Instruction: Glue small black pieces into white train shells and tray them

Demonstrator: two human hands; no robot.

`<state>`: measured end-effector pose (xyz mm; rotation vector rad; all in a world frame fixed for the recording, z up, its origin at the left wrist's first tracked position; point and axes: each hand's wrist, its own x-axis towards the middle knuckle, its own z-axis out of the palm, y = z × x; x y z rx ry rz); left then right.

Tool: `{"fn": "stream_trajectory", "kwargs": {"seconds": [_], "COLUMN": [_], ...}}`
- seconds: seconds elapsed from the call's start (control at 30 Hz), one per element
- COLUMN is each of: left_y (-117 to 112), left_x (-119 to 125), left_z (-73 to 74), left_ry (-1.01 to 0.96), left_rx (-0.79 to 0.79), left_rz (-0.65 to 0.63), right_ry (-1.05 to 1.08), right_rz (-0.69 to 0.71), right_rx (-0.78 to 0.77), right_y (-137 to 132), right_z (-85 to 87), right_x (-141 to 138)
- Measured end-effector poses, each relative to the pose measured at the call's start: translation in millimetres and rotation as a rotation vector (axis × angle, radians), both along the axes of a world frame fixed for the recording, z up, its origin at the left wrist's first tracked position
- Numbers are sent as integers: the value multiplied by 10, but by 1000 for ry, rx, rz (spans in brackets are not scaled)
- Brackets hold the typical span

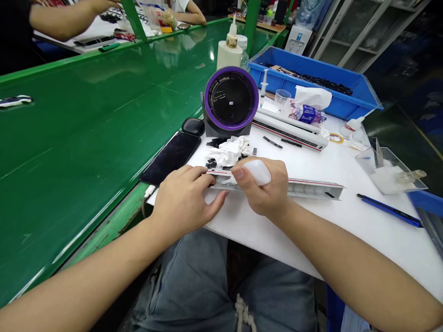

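Note:
My right hand (265,186) is closed around a small white squeeze bottle (259,172). Its rounded end sticks up between thumb and fingers, and its other end is hidden low over the channel. A long white plastic channel (311,188) with a red line along its edge lies across the near side of the white table, its hollow side facing me. At the channel's left end, my left hand (187,196) grips it with fingers over the far wall and the thumb at the near side. Just beyond lies a crumpled white cloth or tissue (230,151) among small black strips.
Behind the cloth stands a purple-rimmed round fan (231,99). A phone (171,157) lies left, beside the green conveyor (86,138). More white channels (290,129), a tissue pack (306,108), a blue bin (360,90), a clear tray (392,173) and a blue pen (389,210) are rightward.

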<state>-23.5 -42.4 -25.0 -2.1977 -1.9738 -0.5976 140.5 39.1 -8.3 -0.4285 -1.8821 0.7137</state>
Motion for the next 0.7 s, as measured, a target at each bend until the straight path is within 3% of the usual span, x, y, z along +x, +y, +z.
{"fn": "stream_trajectory", "kwargs": {"seconds": [0.13,0.23,0.33,0.4,0.47,0.57,0.7], "left_y": [8,13,10,2,-6,-7,9], "left_x": [8,4,-2,-3,-2,3,2], "left_z": [5,2,-7,-14,-21,-31,-45], "left_ry": [43,60,59,57,61,71,79], "left_rx": [-7,-13,-7,4,13,21,33], "left_rz": [11,11,17,24,27,33,33], "right_ry": [124,411,557,517,479,438,238], "right_rz": [-32,-149,-164,-157,-146,-85,-143], "right_rx": [-156,-337,-411,-444,-540,-738,-832], "right_y": [28,125,280,412,569,804,990], "right_z": [86,353,643,710,634,352,15], "right_x": [47,206,574,925,1296,1723,1886]}}
